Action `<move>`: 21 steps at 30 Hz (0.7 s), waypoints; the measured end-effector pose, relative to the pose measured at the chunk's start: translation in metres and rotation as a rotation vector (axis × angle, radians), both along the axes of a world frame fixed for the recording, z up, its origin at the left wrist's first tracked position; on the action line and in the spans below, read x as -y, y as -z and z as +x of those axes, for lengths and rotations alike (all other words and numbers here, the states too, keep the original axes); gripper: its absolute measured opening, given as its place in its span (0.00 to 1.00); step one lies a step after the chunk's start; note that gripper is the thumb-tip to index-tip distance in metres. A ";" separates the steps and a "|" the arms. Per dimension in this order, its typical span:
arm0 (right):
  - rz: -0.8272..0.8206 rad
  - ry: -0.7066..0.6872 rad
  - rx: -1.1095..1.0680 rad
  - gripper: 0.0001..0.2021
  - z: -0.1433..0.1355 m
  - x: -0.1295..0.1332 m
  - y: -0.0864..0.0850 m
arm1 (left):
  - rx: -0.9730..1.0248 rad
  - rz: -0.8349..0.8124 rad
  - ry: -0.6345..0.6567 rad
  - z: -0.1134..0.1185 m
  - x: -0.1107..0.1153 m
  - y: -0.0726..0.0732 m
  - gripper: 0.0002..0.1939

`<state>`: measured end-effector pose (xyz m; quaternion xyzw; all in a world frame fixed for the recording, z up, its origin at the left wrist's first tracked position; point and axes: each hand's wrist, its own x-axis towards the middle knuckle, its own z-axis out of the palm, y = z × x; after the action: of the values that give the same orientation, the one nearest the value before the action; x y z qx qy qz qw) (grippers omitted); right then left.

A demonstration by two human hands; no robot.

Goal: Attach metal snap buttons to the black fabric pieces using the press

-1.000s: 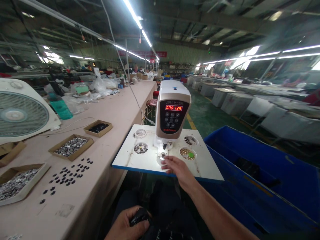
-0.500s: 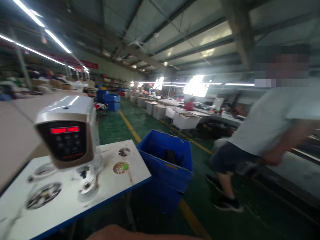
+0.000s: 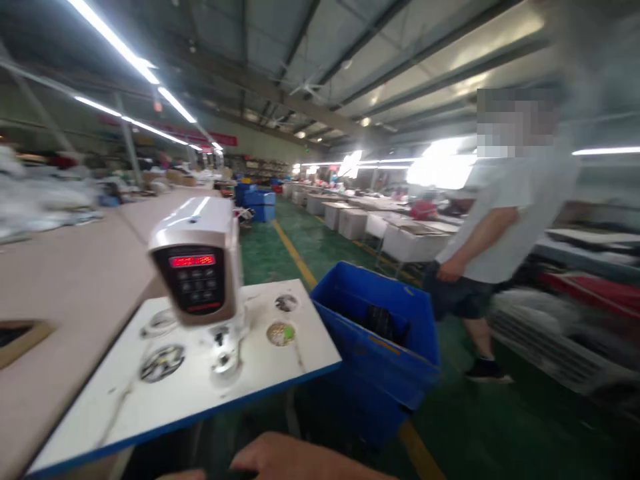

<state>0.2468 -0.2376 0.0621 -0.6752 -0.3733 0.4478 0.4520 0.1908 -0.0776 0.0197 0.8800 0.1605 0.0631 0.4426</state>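
My right hand point(image 3: 295, 457) shows at the bottom edge with its fingers curled in, cut off by the frame. A dark thing point(image 3: 239, 475) too little in view to name lies at its fingertips. Only a sliver of my left hand point(image 3: 183, 475) appears to the left of that, its fingers mostly out of frame. Above both hands stands a silver and white machine point(image 3: 197, 260) with a red display and a button panel. It is mounted on a white worktop point(image 3: 260, 380) with a blue edge. Round openings in the worktop hold small parts, and a green piece point(image 3: 289, 333) lies in one.
A blue bin point(image 3: 360, 373) with dark stuff inside stands right of the worktop. A long beige table point(image 3: 100, 267) runs along the left. On the right, a person point(image 3: 500, 220) is on the green floor, near a pale crate point(image 3: 545, 347). White carts point(image 3: 405, 243) line the aisle.
My view has swung left, so the machine and bin appear further right. More of my right hand shows, and a dark thing has come into view. The person on the right has changed pose.
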 end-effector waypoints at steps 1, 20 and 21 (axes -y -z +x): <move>-0.098 0.038 0.013 0.11 0.000 -0.003 0.003 | -0.077 -0.048 0.074 -0.017 -0.016 -0.007 0.10; 0.000 0.069 0.164 0.13 0.105 -0.080 0.007 | -0.201 -0.450 0.250 0.042 -0.105 -0.040 0.12; -0.001 0.072 0.177 0.14 0.113 -0.085 0.005 | -0.186 -0.425 0.240 0.049 -0.110 -0.042 0.12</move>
<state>0.3594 -0.1522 0.0571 -0.7254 -0.3870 0.3699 0.4328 0.2402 0.0321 0.0618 0.7819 0.1044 -0.1063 0.6053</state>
